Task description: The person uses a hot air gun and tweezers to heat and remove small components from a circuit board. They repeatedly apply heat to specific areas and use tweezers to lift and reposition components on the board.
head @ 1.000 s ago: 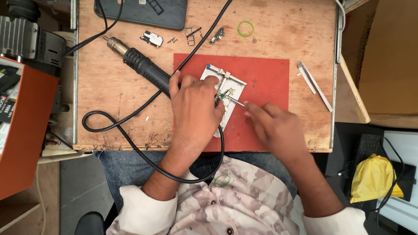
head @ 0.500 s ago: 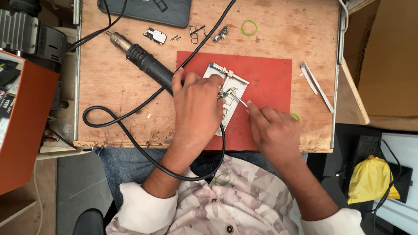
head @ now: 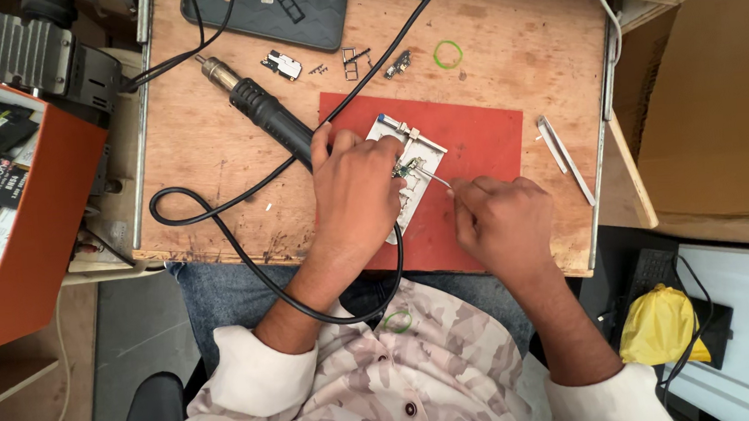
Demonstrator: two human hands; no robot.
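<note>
The right hand point(head: 500, 223) has its grip pinched together on a thin metal tool, most likely tweezers point(head: 430, 178), whose tip reaches up and left to a tiny green circuit piece point(head: 404, 171). That piece sits on a small white holder plate point(head: 407, 177) lying tilted on a red mat point(head: 476, 140). The left hand point(head: 355, 194) lies flat over the lower left part of the plate, fingers curled down onto it, pressing rather than clasping; whether anything is caught under the fingertips cannot be told. The two hands are close together, with only the tool's shaft between them.

The mat lies on a worn wooden tabletop point(head: 210, 161), near its front edge. Just beside the left hand, a black hot-air handle with a metal nozzle point(head: 264, 112) rests slantwise on the wood, its thick black cable point(head: 215, 223) looping off the front edge and back under the left wrist. Further up lie a dark phone back cover point(head: 265, 10), a few small metal parts point(head: 283, 64) and a green rubber ring point(head: 448, 53). A second pair of tweezers point(head: 565, 158) lies to the right of the mat. An orange box point(head: 29, 238) of packets stands at the left, and a yellow bag point(head: 660, 326) lies low at the right.
</note>
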